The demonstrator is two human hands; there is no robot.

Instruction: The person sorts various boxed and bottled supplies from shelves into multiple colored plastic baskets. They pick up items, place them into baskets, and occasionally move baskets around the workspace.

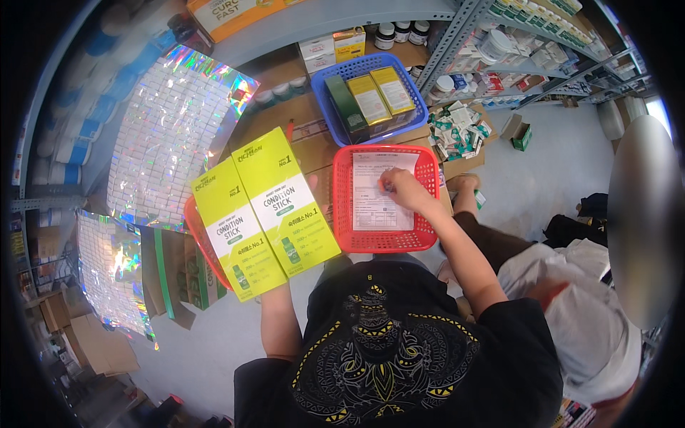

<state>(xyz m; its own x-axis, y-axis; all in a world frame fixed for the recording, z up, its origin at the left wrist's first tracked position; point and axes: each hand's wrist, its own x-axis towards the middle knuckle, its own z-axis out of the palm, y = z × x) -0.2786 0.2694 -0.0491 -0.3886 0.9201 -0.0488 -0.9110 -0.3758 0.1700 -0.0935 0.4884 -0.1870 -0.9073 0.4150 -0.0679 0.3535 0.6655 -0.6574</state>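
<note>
Two lime-green and white cartons (251, 214) stand side by side in my left hand (312, 183), which is mostly hidden behind them; only fingertips show at their right edge. To the right, a printed paper sheet (371, 203) lies in a red plastic basket (341, 239). My right hand (404, 191) is over this sheet with its fingers pinched around a small orange-red thing (384, 184), too covered to name. Whether that thing touches the paper cannot be made out. Another red basket (207, 242) is partly hidden behind the cartons.
Beyond the red basket, a blue basket (330, 125) holds yellow boxes and a dark green one. Small white-and-green packs (460, 132) lie heaped at its right. Shiny silver sheets (171, 128) hang on the left. Another person (571, 307) is close on my right. Metal shelves (453, 46) stand behind.
</note>
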